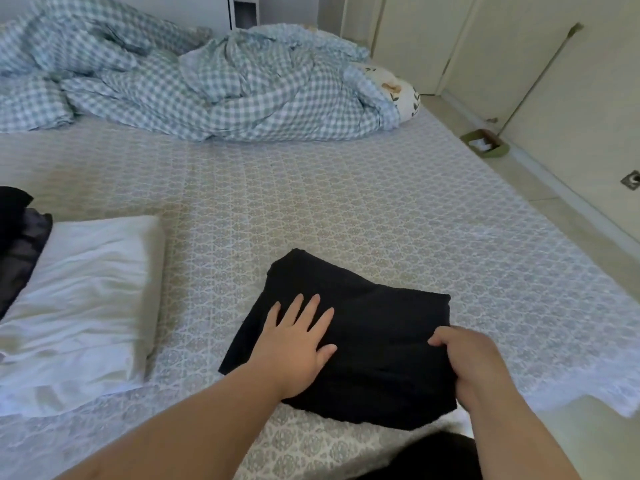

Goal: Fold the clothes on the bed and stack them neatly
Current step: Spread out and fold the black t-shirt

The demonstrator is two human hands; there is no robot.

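Bed [346,209] with a patterned grey-and-cream cover takes up most of the room. Across its far end, a rumpled blue-and-white checked duvet [194,81]; a leaf-print pillow [401,88] pokes out at its right end. White pillow [83,306] lies near the left edge, dark clothes [17,237] heaped just beyond it at the frame edge. Near the bed's front edge, a black garment [367,327] lies folded flat into a rough rectangle; no label or writing can be read on it. Left hand [294,341] rests flat on its left half, fingers straight and spread. Right hand [467,362] grips the garment's right edge, fingers curled round the fabric. On the floor, right, a green dustpan [485,143] by the wall.
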